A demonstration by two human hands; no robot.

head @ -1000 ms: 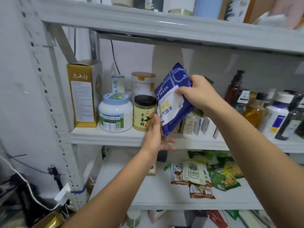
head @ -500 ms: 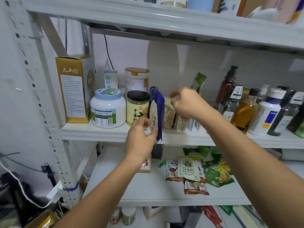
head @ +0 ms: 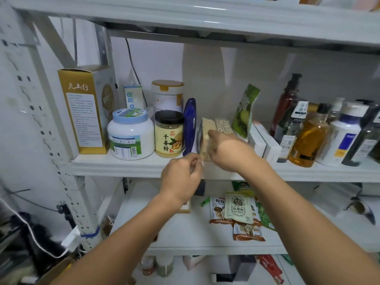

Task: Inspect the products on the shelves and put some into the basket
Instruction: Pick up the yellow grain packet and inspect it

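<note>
Fingers of my right hand (head: 224,149) are curling around the clear packet (head: 205,138) standing on the middle shelf (head: 127,164), and the blur over them is making it hard to say how firm that hold is. I am judging that the packet wants a grip on both flat faces, low enough that it is not folding, and a straight pull toward me so it is not knocking the blue pouch (head: 189,126) standing on edge just to its left, or the seeded packet (head: 223,126) touching it on the right. My left hand (head: 181,177) is hanging loosely curled in front of the shelf lip, just below the pouch's bottom corner, holding nothing that I can make out; it is sitting near enough to steady the pouch if that starts tipping against the ginger jar (head: 169,136). No basket is showing anywhere.
</note>
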